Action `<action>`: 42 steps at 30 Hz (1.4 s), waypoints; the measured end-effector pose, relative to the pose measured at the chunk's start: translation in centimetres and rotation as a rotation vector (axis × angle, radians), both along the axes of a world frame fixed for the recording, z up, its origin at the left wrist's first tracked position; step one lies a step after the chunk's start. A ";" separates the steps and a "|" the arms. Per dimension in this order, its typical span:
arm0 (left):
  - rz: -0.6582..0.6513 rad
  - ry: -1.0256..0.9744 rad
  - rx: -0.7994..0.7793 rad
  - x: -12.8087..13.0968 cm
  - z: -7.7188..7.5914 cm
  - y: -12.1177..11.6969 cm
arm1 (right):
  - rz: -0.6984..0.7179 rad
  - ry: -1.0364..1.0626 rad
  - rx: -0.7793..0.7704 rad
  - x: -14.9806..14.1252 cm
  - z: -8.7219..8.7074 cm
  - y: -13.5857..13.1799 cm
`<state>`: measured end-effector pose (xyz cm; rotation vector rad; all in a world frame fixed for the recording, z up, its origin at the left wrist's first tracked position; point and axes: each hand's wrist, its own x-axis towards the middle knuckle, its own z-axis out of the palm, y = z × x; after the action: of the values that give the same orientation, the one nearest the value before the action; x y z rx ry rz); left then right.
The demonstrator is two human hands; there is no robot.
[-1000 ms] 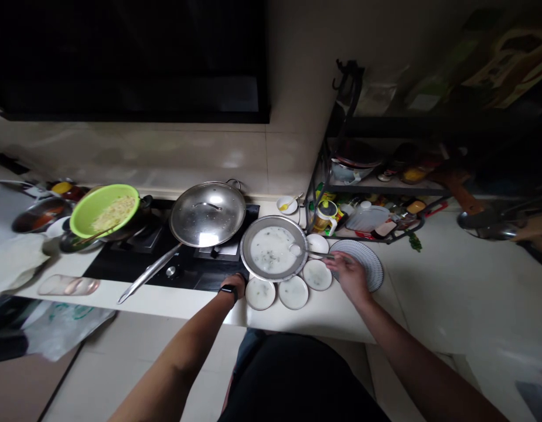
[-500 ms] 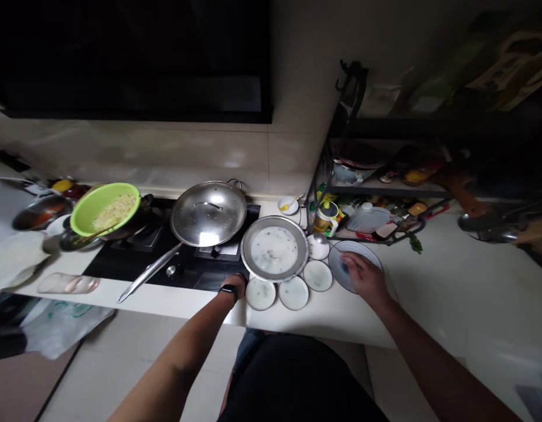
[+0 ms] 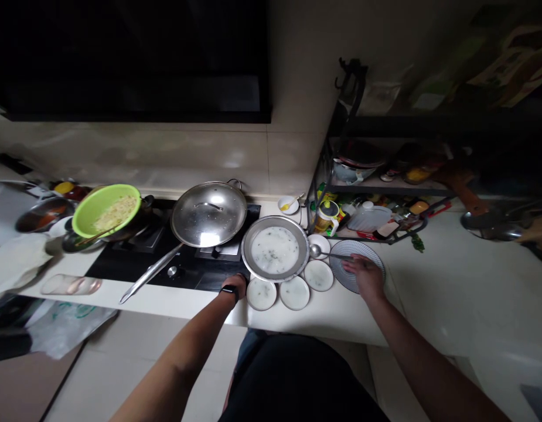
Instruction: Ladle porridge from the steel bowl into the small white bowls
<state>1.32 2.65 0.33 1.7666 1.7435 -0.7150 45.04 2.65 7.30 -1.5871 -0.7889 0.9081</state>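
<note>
Seen remotely, my tabletop (image 3: 341,319) carries the hob (image 3: 143,269), with the lidded pan (image 3: 209,220) upon it. Right of the pan stands the basin (image 3: 275,251), holding white, green-flecked liquid; farther right, the plate (image 3: 350,271). Over the plate, my right hand (image 3: 367,275) grips the ladle (image 3: 315,251); my left hand (image 3: 238,284) is at the hob's near right corner, open or closed I cannot tell. Four dishes (image 3: 294,293) curve around the basin, the farthest beneath the ladle's bowl.

Right hand (image 3: 364,274) covers part of the striped plate (image 3: 350,255); its fingers too small to tell apart. Left hand's (image 3: 238,286) fingertips unclear against dark stove edge. Lid (image 3: 209,214) hides the pan's contents. Far-right upper shelf items lost in shadow.
</note>
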 end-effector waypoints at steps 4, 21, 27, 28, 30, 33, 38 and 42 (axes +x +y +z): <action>-0.031 0.009 -0.002 0.2 0.4 0.0 | -0.177 0.244 -0.059 0.8 0.7 0.3; 0.021 -0.018 0.040 -0.5 -1.7 0.0 | -0.080 0.174 0.068 -1.0 5.7 0.6; 0.030 -0.010 0.034 -0.3 -1.1 -0.1 | 0.201 -0.018 0.035 -5.8 3.4 -0.2; 0.032 -0.009 0.034 -0.3 -1.1 -0.1 | 0.290 -0.107 0.067 -6.4 3.0 -0.5; 0.025 -0.005 0.037 -0.3 -1.1 -0.1 | 0.523 -0.345 0.185 -7.2 2.2 -1.1; 0.012 0.007 0.042 -0.2 -1.0 -0.1 | 0.829 -0.660 0.373 -7.6 1.4 -1.8; 0.049 0.015 0.032 0.0 -0.5 -0.1 | 0.892 -0.839 0.482 -6.9 1.6 -2.4; 0.017 0.008 0.012 0.2 0.1 0.0 | 0.698 -0.830 0.486 -4.6 3.4 -2.3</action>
<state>1.50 2.62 0.47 1.7577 1.7694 -0.7067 40.40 0.33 10.67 -1.2185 -2.0632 0.4103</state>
